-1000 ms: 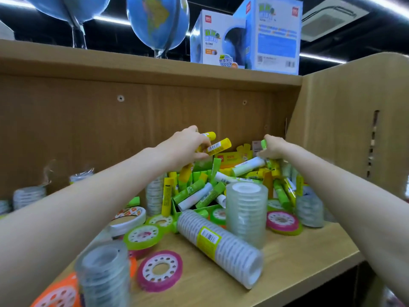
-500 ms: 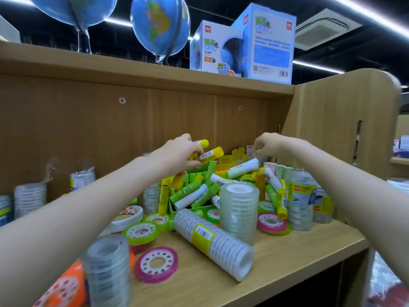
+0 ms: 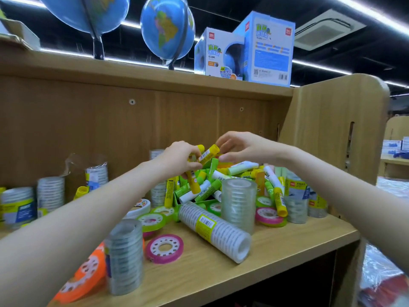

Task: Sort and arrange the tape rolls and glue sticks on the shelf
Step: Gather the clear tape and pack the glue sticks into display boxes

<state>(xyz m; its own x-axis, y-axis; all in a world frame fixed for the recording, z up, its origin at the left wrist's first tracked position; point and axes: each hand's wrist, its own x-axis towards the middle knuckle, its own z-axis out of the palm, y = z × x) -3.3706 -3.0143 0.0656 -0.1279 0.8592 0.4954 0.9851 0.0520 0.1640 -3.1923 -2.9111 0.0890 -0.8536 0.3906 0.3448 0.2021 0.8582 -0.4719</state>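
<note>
At the centre of the frame the left hand (image 3: 180, 159) grips a small bunch of yellow glue sticks (image 3: 194, 171), its fingers curled round them, the caps poking up past the knuckles and 1 stick hanging down below the palm. The right hand (image 3: 240, 148) meets it from the right, its fingers pinching the top of the uppermost yellow-capped stick (image 3: 208, 154) in that bunch. Both hands hover just above the heap of glue sticks (image 3: 212, 185), green, yellow and white ones jumbled in and around a green display tray at the back middle of the shelf (image 3: 287, 247).

In front of the heap an upright stack of clear tape rolls (image 3: 238, 201) stands, and a long sleeve of clear tape (image 3: 213, 229) lies on its side, touching the stack's base, with a yellow barcode label on it. Loose flat rolls lie around: a pink tape roll (image 3: 164, 248) lower centre, a green tape roll (image 3: 152, 220) behind it, an orange tape roll (image 3: 81, 275) at lower left beside another blurred clear stack (image 3: 124, 255). More wrapped tape stacks (image 3: 51, 193) line the left back of the shelf, and others (image 3: 295, 200) stand at the right.

Up top, 2 globes (image 3: 167, 29) and 2 blue globe boxes (image 3: 269, 47) sit on the upper shelf board.
</note>
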